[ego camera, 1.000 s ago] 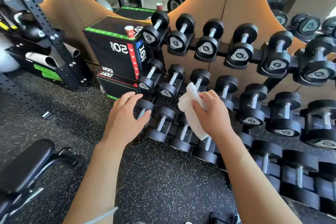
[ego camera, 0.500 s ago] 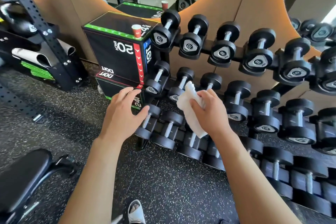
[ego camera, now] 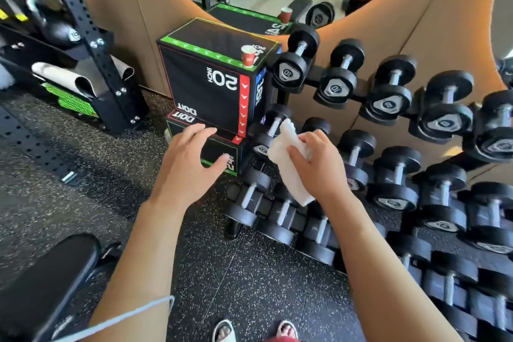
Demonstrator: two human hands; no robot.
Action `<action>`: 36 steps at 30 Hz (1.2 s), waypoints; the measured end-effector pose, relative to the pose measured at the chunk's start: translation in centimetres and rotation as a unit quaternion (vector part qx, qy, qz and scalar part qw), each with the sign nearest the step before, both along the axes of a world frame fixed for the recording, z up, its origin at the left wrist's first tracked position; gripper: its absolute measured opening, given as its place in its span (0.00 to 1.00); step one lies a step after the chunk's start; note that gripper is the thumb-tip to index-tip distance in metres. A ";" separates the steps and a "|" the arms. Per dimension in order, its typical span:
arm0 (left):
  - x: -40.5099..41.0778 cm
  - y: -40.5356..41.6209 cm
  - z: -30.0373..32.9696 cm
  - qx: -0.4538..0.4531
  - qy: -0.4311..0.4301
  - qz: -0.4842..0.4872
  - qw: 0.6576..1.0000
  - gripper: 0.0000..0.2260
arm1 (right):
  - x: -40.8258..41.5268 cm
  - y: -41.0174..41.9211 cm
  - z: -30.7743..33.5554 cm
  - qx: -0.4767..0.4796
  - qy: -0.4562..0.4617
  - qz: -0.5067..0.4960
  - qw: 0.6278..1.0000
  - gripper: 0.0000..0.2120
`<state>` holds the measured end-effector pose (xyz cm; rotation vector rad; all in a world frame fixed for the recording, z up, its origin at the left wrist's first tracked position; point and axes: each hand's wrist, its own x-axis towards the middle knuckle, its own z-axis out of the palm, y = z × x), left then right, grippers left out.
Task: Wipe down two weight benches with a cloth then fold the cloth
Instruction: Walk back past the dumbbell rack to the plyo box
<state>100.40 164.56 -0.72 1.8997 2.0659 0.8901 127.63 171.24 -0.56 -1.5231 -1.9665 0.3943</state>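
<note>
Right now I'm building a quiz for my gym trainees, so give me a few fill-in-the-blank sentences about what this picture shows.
1. The white cloth is held by the ____ hand.
2. The red paper cup stands on top of the black ____ marked 20 INCH.
3. The left hand hovers with open fingers and holds ____.
4. On the rack behind the cloth sit rows of black ____.

Missing words: right; plyo box; nothing; dumbbells

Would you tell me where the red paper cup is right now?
The red paper cup stands on the plyo box's top right corner, left of the dumbbell rack.
</note>
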 end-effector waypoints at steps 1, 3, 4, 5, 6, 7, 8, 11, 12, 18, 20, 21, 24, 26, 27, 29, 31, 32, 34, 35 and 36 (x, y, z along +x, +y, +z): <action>-0.6 0.3 -0.1 -0.002 -0.001 0.002 1.000 0.27 | -0.6 0.5 0.0 0.003 -0.001 0.003 1.000 0.11; -1.7 1.1 -0.3 -0.008 -0.002 0.007 1.000 0.27 | -1.7 1.7 -0.1 0.009 -0.005 0.009 1.000 0.11; -2.1 1.5 -0.5 -0.011 -0.002 0.008 1.000 0.27 | -2.1 2.3 -0.3 0.009 -0.008 0.011 1.000 0.10; -2.5 2.1 -0.7 -0.012 -0.003 0.008 1.000 0.27 | -2.4 3.0 -0.6 0.007 -0.009 0.012 1.000 0.10; -2.7 2.7 -0.8 -0.013 -0.002 0.008 1.000 0.27 | -2.6 3.7 -0.8 0.004 -0.010 0.012 1.000 0.10; -2.9 3.4 -1.0 -0.013 -0.001 0.009 1.000 0.27 | -2.8 4.4 -1.1 0.002 -0.008 0.012 1.000 0.10; -3.1 4.2 -1.0 -0.013 0.000 0.011 1.000 0.27 | -2.9 5.2 -1.3 0.002 -0.006 0.013 1.000 0.09; -3.4 7.1 -1.1 -0.017 0.007 0.015 1.000 0.26 | -3.1 8.2 -1.8 0.000 0.006 0.018 1.000 0.09; -3.4 8.1 -1.1 -0.020 0.011 0.016 1.000 0.26 | -3.1 9.3 -2.0 -0.002 0.009 0.018 1.000 0.09; -3.1 15.0 -0.8 -0.033 0.033 0.019 0.999 0.26 | -2.9 16.1 -3.0 -0.019 0.022 0.018 0.999 0.09; -3.1 17.1 -0.6 -0.035 0.044 0.021 0.998 0.25 | -2.8 18.3 -3.4 -0.026 0.026 0.017 0.999 0.09; -3.1 18.0 -0.6 -0.035 0.047 0.022 0.998 0.25 | -2.8 19.4 -3.5 -0.029 0.027 0.019 0.999 0.09; -3.7 20.1 -0.7 -0.024 0.040 0.030 0.998 0.24 | -3.4 22.2 -3.6 -0.032 0.031 0.027 0.999 0.10; -4.6 21.2 -0.7 -0.019 0.034 0.039 0.998 0.24 | -4.0 23.6 -3.6 -0.036 0.034 0.031 0.998 0.09; -5.1 21.7 -0.7 -0.019 0.034 0.041 0.998 0.24 | -4.4 24.1 -3.5 -0.040 0.037 0.030 0.998 0.09; -6.2 22.7 -0.6 -0.018 0.033 0.041 0.998 0.24 | -5.2 25.0 -3.5 -0.044 0.043 0.030 0.998 0.08; -7.5 23.8 -0.6 -0.015 0.029 0.043 0.999 0.24 | -6.4 25.8 -3.4 -0.041 0.042 0.032 0.998 0.08; -8.1 24.4 -0.6 -0.014 0.027 0.043 0.999 0.24 | -7.0 26.2 -3.4 -0.039 0.041 0.033 0.998 0.08; -9.5 25.7 -0.5 -0.011 0.026 0.038 0.999 0.24 | -8.4 27.2 -3.3 -0.038 0.042 0.026 0.998 0.08; -10.2 26.3 -0.4 -0.008 0.027 0.034 0.999 0.24 | -9.2 27.7 -3.2 -0.036 0.042 0.020 0.998 0.09; -11.1 26.9 -0.4 -0.006 0.025 0.029 0.999 0.24 | -10.1 28.1 -3.1 -0.033 0.041 0.013 0.999 0.09</action>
